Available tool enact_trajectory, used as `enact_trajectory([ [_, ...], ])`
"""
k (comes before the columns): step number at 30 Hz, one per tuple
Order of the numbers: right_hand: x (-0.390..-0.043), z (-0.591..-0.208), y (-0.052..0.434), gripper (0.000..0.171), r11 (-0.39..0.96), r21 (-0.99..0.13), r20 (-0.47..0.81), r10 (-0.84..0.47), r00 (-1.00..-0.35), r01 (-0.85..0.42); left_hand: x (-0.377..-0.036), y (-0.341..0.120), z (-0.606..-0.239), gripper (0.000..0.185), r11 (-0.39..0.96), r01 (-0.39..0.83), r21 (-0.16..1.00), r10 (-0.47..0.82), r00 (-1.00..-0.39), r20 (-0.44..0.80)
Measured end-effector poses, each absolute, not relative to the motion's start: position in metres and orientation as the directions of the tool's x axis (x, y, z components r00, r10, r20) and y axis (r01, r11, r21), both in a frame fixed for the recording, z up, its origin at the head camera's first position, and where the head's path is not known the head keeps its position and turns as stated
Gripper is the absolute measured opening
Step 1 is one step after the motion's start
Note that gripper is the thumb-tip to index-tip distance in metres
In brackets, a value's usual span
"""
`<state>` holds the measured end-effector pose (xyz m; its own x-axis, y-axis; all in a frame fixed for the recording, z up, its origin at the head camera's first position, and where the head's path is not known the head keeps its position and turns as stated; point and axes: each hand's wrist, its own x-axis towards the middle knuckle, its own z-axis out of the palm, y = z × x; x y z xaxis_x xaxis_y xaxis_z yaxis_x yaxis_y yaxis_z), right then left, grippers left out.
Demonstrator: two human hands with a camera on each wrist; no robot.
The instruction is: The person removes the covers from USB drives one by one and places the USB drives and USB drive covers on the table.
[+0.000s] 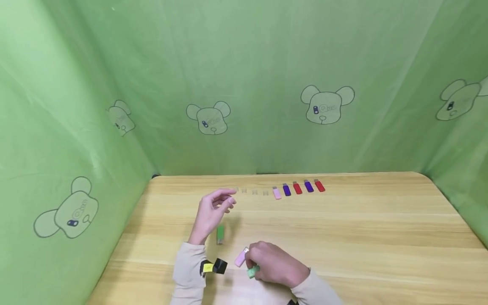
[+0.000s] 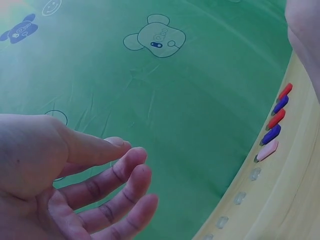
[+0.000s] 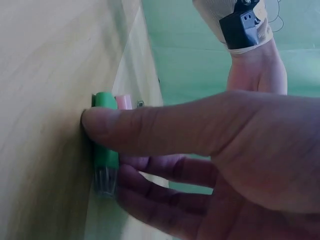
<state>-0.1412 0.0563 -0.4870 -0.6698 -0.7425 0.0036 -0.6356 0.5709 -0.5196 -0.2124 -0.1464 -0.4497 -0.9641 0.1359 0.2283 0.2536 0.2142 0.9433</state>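
Screened behind and beside wood-grain table [image 1: 362, 237] by green sheeting [image 1: 263, 140]. Pinching green stick [image 1: 252, 272] with right hand [image 1: 276, 262]; holding left hand [image 1: 211, 213] relaxed above table.

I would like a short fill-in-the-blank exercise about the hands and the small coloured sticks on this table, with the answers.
1. The person's right hand pinches a small rectangular plastic USB stick coloured ____.
2. In the head view, the leftmost of the row of five coloured plastic USB sticks is ____.
3. That row contains ____ red sticks.
4. The person's left hand holds ____.

Missing words: green; pink; two; nothing.
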Motion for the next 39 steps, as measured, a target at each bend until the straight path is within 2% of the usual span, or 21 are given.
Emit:
enact_trajectory([
  [7, -0.145, -0.483, 0.061, 0.023, 0.552, -0.578, -0.045, -0.757, -0.652, -0.601, -0.211, -0.140, -0.448, 0.023, 0.192, 0.229, 0.954, 0.172, -0.965, 0.197],
  [11, -0.152, -0.472, 0.078, 0.020, 0.555, -0.638, -0.075, -0.735, -0.674, -0.534, -0.209, -0.135, -0.449, 0.023, 0.178, 0.215, 0.960, 0.208, -0.962, 0.177],
  [19, -0.173, -0.450, 0.125, 0.034, 0.407, -0.787, 0.087, -0.670, -0.737, -0.464, -0.204, -0.120, -0.449, 0.029, 0.181, 0.206, 0.962, 0.363, -0.923, 0.129],
  [26, -0.183, -0.443, 0.145, 0.031, 0.289, -0.894, 0.166, -0.497, -0.852, -0.343, -0.199, -0.101, -0.452, 0.033, 0.174, 0.158, 0.972, 0.449, -0.891, 0.065],
  [33, -0.186, -0.443, 0.147, 0.037, 0.151, -0.947, 0.211, -0.377, -0.902, -0.284, -0.195, -0.083, -0.456, 0.029, 0.006, 0.063, 0.998, 0.445, -0.894, 0.054],
  [39, -0.186, -0.443, 0.147, 0.030, 0.076, -0.967, 0.206, -0.327, -0.922, -0.243, -0.193, -0.072, -0.459, 0.023, -0.094, 0.028, 0.995, 0.362, -0.930, 0.061],
])
